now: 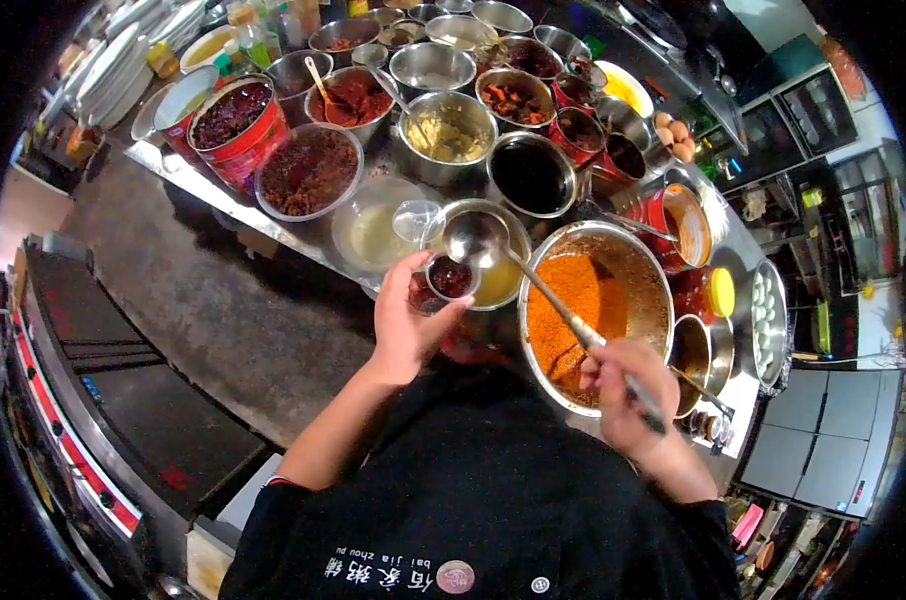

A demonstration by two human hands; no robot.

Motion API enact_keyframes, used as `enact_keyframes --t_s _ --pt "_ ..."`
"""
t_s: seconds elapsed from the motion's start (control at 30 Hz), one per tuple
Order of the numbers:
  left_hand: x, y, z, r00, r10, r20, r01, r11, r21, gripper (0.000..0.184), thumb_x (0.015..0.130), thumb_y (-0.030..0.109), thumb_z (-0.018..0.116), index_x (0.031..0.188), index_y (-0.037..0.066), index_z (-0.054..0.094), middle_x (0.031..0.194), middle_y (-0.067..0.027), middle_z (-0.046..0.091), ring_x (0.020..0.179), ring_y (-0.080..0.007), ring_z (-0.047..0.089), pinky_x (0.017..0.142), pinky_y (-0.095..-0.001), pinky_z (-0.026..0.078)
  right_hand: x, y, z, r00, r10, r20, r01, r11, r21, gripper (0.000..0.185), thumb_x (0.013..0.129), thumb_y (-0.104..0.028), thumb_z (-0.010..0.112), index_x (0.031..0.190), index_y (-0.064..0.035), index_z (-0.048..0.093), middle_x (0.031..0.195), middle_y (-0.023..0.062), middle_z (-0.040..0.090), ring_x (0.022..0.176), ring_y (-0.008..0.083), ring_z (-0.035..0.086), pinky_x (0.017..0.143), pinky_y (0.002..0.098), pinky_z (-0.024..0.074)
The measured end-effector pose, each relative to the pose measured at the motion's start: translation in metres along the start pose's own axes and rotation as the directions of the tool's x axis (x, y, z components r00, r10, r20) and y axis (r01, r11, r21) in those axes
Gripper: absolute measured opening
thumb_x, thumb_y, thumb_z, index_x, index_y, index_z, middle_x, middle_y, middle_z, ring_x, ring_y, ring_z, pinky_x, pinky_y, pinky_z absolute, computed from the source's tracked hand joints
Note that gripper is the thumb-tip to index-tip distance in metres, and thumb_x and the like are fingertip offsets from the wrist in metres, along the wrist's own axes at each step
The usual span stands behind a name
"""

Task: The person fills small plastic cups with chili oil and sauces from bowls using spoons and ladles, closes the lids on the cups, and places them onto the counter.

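My left hand [405, 318] is wrapped around a small clear plastic cup [451, 278] with dark red stuff inside. In my right hand [628, 392] is the handle of a metal ladle [476, 238], whose bowl hangs just above the cup's far side. Below the ladle stands a metal bowl of yellowish liquid [503, 285]. To its left are a clear tub of pale liquid [358, 235] and a small clear round plastic piece [416, 220]. My right forearm passes beside a large metal pot [663, 290] of orange-red powdery seasoning.
Many metal bowls fill the table, among them one of dark liquid [531, 175] and one of yellow paste [448, 128]. A tub of dark red paste [308, 172] stands near the left edge. Eggs [675, 137] and a yellow-lidded jar [708, 292] are at right.
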State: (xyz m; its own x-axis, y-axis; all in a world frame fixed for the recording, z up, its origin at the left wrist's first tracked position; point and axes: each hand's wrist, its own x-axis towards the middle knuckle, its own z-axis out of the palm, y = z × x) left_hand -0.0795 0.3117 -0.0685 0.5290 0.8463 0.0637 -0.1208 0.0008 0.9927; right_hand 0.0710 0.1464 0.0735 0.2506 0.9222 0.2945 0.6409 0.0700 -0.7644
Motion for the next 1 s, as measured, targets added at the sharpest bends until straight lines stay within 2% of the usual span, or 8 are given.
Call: enact_keyframes --t_s 0.03,0.1,0.17,0.23,0.3,0.4,0.63,1.0 --pt "0.0 0.003 0.0 1.0 0.011 -0.011 -0.01 0.999 0.036 0.057 0.071 -0.006 0.07 0.12 -0.002 0.04 0.109 -0.0114 0.058 0.099 -0.0175 0.058 0.086 -0.0298 0.048 -0.002 0.002 0.004 0.979 0.184 -0.089 -0.168 0.973 0.16 0.014 0.086 0.003 0.052 0.1 0.0025 0.054 0.079 0.0143 0.059 0.063 0.0179 0.06 0.058 0.0274 0.0487" --pt "-0.001 0.012 0.0 0.999 -0.029 -0.026 0.029 1.0 0.006 0.057 0.072 -0.006 0.069 0.12 -0.002 0.04 0.109 -0.0115 0.058 0.099 -0.0173 0.058 0.086 -0.0298 0.048 0.004 0.015 0.003 0.921 0.345 -0.18 -0.219 0.842 0.493 0.016 0.094 -0.008 0.043 0.103 0.0016 0.052 0.077 0.0107 0.059 0.061 0.0132 0.058 0.054 0.0227 0.0452" --pt "-0.001 0.016 -0.001 0.997 -0.068 -0.026 0.068 0.997 -0.028 0.056 0.072 -0.005 0.069 0.12 -0.002 0.04 0.109 -0.0115 0.058 0.099 -0.0172 0.058 0.087 -0.0297 0.047 0.011 0.029 0.003 0.861 0.455 -0.229 -0.269 0.788 0.553 0.017 0.093 -0.007 0.044 0.104 0.0022 0.053 0.075 0.0096 0.059 0.062 0.013 0.057 0.055 0.0225 0.0454" --pt "-0.003 0.016 -0.007 0.996 -0.083 -0.036 0.082 0.996 -0.023 0.055 0.072 -0.005 0.068 0.12 -0.002 0.04 0.11 -0.0112 0.057 0.101 -0.017 0.057 0.088 -0.0291 0.046 0.016 0.037 0.003 0.926 0.317 -0.204 -0.255 0.925 0.282 0.015 0.089 0.0 0.05 0.101 0.0021 0.057 0.077 0.0098 0.058 0.064 0.0153 0.056 0.058 0.0237 0.045" --pt "-0.006 0.011 -0.012 0.995 -0.088 -0.045 0.086 0.996 -0.038 0.056 0.072 -0.005 0.068 0.12 -0.001 0.04 0.111 -0.0111 0.056 0.103 -0.0173 0.056 0.09 -0.0292 0.045 0.026 0.046 -0.002 0.992 -0.118 -0.054 0.109 0.982 -0.154 0.018 0.083 0.006 0.053 0.099 0.0005 0.059 0.078 0.0125 0.057 0.068 0.0206 0.057 0.059 0.0269 0.0448" --pt "-0.009 0.014 -0.018 0.994 -0.063 -0.088 0.062 0.998 -0.017 0.055 0.072 -0.005 0.068 0.12 -0.002 0.039 0.113 -0.011 0.054 0.104 -0.0176 0.055 0.09 -0.0297 0.045 0.036 0.044 0.002 0.981 -0.192 -0.013 0.182 0.95 -0.254 0.021 0.08 0.008 0.055 0.098 -0.0006 0.06 0.079 0.0139 0.056 0.072 0.0247 0.056 0.061 0.0296 0.0449" --pt "-0.015 0.008 -0.027 0.993 -0.025 -0.115 0.019 0.998 -0.056 0.056 0.071 -0.007 0.068 0.118 -0.001 0.039 0.108 -0.0122 0.057 0.1 -0.0181 0.057 0.088 -0.03 0.046 0.069 0.114 0.012 0.959 0.025 -0.283 -0.065 0.989 -0.131 0.013 0.083 0.002 0.056 0.095 -0.0001 0.059 0.084 0.0137 0.058 0.076 0.0261 0.057 0.07 0.0304 0.0453" --pt "-0.015 0.002 -0.027 0.991 -0.007 -0.13 -0.004 0.996 -0.087 0.056 0.071 -0.008 0.068 0.119 -0.001 0.039 0.11 -0.0124 0.055 0.102 -0.0189 0.056 0.09 -0.0311 0.046 0.072 0.145 0.025 0.929 0.209 -0.305 -0.215 0.976 0.012 0.013 0.088 -0.006 0.055 0.098 0.0003 0.06 0.086 0.0112 0.061 0.078 0.0194 0.058 0.069 0.0296 0.0472"
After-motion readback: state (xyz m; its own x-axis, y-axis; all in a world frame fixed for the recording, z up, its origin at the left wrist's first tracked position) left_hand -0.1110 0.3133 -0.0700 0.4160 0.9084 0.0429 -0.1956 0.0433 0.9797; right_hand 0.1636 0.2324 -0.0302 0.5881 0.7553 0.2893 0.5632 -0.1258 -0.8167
